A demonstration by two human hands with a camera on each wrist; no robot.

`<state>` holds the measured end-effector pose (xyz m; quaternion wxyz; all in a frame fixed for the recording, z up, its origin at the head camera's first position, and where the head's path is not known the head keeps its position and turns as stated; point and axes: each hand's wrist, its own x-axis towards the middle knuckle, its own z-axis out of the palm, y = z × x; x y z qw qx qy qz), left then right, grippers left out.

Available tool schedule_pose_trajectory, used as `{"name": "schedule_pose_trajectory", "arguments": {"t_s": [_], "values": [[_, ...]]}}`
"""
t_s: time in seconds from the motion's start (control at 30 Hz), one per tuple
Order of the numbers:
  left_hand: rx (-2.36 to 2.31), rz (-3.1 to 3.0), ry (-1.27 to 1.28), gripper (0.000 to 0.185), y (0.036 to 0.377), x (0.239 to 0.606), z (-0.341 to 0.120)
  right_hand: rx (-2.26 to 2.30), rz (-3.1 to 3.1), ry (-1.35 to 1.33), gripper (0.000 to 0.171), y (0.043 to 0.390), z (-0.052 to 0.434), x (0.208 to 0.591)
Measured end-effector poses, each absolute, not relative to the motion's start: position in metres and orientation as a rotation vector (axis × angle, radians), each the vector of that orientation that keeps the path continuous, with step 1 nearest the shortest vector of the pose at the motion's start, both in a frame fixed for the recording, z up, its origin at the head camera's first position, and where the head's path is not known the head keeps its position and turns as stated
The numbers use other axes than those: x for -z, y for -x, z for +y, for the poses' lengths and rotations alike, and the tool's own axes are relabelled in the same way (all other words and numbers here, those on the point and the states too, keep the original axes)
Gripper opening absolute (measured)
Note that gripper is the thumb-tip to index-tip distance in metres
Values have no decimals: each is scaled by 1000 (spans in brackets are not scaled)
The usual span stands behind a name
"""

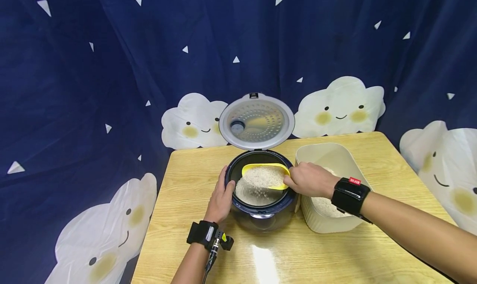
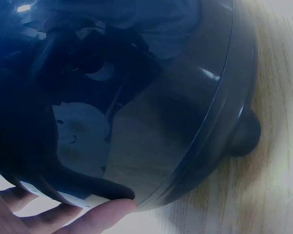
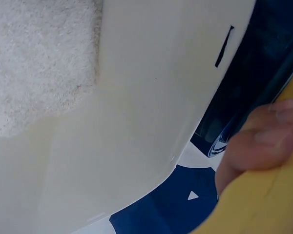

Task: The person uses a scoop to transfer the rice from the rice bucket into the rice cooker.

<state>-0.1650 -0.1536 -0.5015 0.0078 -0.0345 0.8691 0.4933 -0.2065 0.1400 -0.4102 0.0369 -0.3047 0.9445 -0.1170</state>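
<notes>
The right hand point(image 1: 311, 179) covers the gripped end of the yellow scoop point(image 3: 254, 204) in the head view, and a black wrist strap point(image 1: 348, 196) blots out part of the tub point(image 1: 316, 222)! Left wrist view: the cooker point(image 2: 151, 97) runs off the top and left edges, left hand point(image 1: 219, 203) clipped at the corner.

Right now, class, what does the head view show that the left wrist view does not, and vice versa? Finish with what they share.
Head only: the raised grey oval lid, the yellow plastic scoop of white rice in the right hand, and the cream ribbed plastic container.
Left wrist only: the dark rounded knob low on the glossy dark round cooker.
Both: that cooker, the left hand and the light wooden table.
</notes>
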Motion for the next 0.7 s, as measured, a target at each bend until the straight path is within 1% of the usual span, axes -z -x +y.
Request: {"name": "schedule_pose_trajectory", "arguments": {"t_s": [0.7], "values": [[-1535,2694,145,58,164,499,-152,286,3018,987,40,203,138,414]]}}
